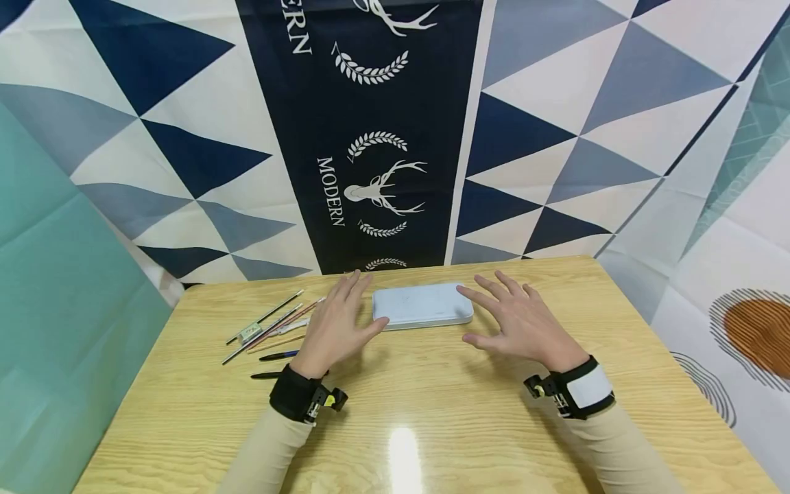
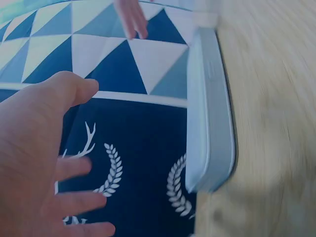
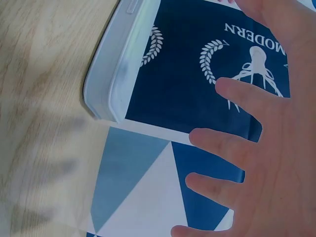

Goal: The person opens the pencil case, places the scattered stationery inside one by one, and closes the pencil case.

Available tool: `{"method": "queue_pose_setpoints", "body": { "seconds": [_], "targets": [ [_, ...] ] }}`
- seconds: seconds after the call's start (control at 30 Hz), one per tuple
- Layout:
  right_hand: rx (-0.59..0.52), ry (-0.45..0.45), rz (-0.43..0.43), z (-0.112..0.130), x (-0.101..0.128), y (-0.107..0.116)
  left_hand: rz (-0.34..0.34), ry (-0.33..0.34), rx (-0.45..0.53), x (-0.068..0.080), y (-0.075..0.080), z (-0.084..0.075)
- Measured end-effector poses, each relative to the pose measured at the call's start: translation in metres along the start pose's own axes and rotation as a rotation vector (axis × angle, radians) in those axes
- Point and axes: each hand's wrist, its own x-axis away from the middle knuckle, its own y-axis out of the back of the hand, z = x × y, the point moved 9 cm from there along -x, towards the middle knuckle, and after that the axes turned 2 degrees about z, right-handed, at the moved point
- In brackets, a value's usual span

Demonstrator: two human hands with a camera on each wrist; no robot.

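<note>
A closed, pale blue pencil case [image 1: 422, 304] lies flat near the table's back edge, between the two hands. To its left hovers my left hand [image 1: 336, 322], thumb spread toward the case and fingers extended. On the other side my right hand [image 1: 518, 319] hangs with fingers spread, its fingertips at the case's right end. The left wrist view shows the case [image 2: 212, 108] apart from the left hand [image 2: 39, 153]. In the right wrist view a gap also separates the case [image 3: 116, 64] from the right hand [image 3: 269, 143]. Neither hand holds anything.
Left of the left hand lie several pencils [image 1: 271, 314], an eraser [image 1: 249, 333] and a slim white item [image 1: 293, 327]. Nearer the front are a blue-and-black pen [image 1: 279, 355] and a black pen [image 1: 265, 375], partly hidden by the wrist. Patterned cloth [image 1: 395, 137] hangs behind the wooden table [image 1: 469, 425].
</note>
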Motion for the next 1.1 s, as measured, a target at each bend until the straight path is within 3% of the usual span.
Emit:
{"method": "queue_pose_setpoints", "body": {
  "seconds": [0.27, 0.47, 0.57, 0.77, 0.93, 1.1],
  "targets": [
    [0.003, -0.008, 0.004, -0.001, 0.0, -0.001, -0.021, 0.162, 0.392, -0.009, -0.017, 0.015],
    [0.006, -0.003, 0.003, 0.0, -0.002, -0.001, -0.034, 0.136, 0.58, -0.014, -0.035, 0.021],
    [0.005, 0.001, -0.002, 0.0, -0.002, -0.001, -0.035, 0.108, 0.57, -0.019, -0.056, 0.034],
    [0.002, 0.003, -0.007, 0.001, -0.002, -0.001, 0.001, 0.122, 0.482, -0.032, -0.106, 0.066],
    [0.006, 0.004, -0.001, 0.001, -0.003, -0.002, -0.014, 0.112, 0.479, -0.031, -0.108, 0.062],
    [0.011, 0.001, -0.005, 0.001, -0.003, -0.003, -0.011, 0.112, 0.523, -0.024, -0.093, 0.044]
  ]
}}
